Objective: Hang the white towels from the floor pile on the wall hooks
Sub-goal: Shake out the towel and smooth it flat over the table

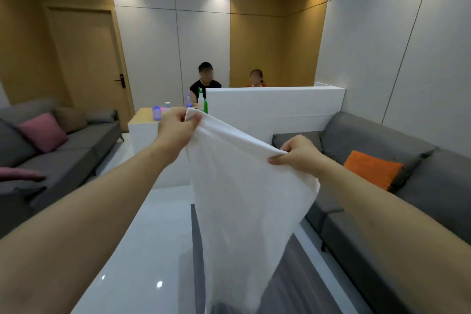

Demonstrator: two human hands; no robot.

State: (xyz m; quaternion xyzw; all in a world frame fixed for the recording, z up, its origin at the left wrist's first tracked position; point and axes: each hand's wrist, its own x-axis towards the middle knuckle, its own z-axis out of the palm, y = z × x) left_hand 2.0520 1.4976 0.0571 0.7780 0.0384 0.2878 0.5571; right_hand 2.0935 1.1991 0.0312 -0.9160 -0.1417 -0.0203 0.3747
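Observation:
A white towel (pixel 242 206) hangs spread out in front of me, held up by its top edge. My left hand (pixel 175 130) pinches the upper left corner, raised a little higher. My right hand (pixel 298 153) grips the upper right corner, lower and nearer to me. The cloth drops down past the bottom of the view. No wall hooks and no floor pile show in this view.
A grey sofa (pixel 63 150) with a pink cushion (pixel 42 131) lines the left; another grey sofa (pixel 407 186) with an orange cushion (pixel 372 168) lines the right. Ahead stands a white partition (pixel 275 107) beside a counter with bottles (pixel 156 112). Two people sit behind it. A wooden door (pixel 89 58) is at the left.

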